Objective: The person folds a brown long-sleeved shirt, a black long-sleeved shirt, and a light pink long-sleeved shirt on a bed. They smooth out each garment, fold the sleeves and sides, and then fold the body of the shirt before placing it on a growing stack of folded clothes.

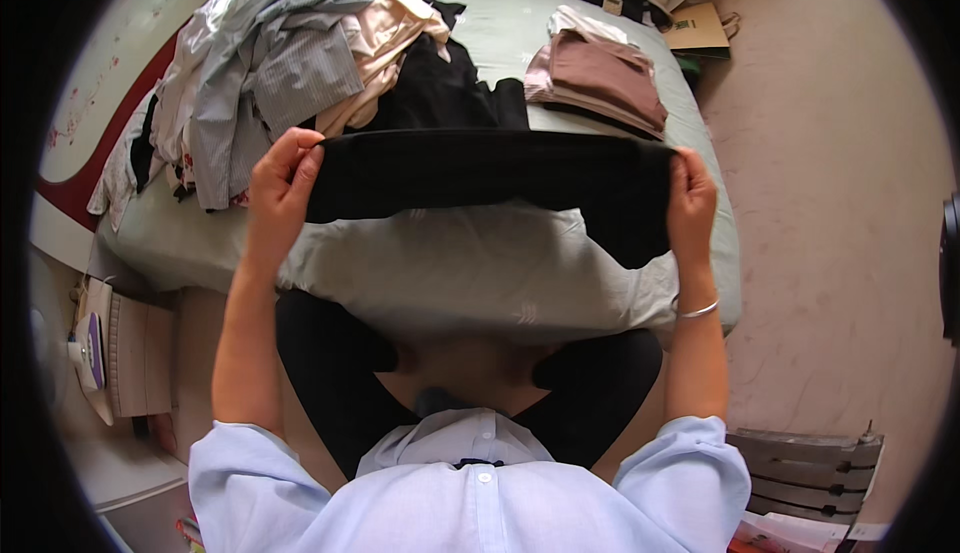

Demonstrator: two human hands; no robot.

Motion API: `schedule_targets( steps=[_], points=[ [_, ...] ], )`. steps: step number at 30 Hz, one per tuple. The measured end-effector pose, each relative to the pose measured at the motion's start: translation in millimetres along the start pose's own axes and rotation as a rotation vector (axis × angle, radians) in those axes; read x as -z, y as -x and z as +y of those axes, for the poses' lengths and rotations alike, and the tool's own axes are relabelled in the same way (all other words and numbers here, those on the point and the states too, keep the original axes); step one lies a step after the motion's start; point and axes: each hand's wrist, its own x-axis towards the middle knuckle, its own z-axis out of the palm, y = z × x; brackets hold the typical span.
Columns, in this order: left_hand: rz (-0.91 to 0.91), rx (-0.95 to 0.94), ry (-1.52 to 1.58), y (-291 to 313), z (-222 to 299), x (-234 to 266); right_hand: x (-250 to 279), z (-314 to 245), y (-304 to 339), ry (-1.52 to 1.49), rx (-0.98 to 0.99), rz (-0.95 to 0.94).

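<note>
A black garment [490,168] is stretched out sideways between my two hands, above the near part of the bed. My left hand [285,178] pinches its left end between thumb and fingers. At the other end, my right hand [692,198] is closed on the upper corner, and a wider part of the cloth hangs down beside it. The garment's exact kind cannot be made out. Just beyond it lies more black clothing [430,83], partly hidden by the held cloth.
A loose heap of clothes [270,63] covers the bed's far left. Folded clothes [605,73] are stacked toward the right on the pale green bed sheet [420,263]. A paper bag [700,31] stands past the bed's far right corner. A slatted chair [810,473] is at lower right.
</note>
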Motion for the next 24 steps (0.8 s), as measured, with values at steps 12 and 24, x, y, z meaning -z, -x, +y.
schedule_targets(
  steps=[12, 24],
  points=[
    [-0.030, -0.284, -0.617, -57.9, 82.0, 32.8, 104.6, -67.5, -48.1, 0.335, 0.342, 0.056],
    [0.004, -0.552, -1.158, -100.0, 69.4, 13.1, 118.0, -44.5, -64.4, 0.748, 0.374, 0.055]
  ],
)
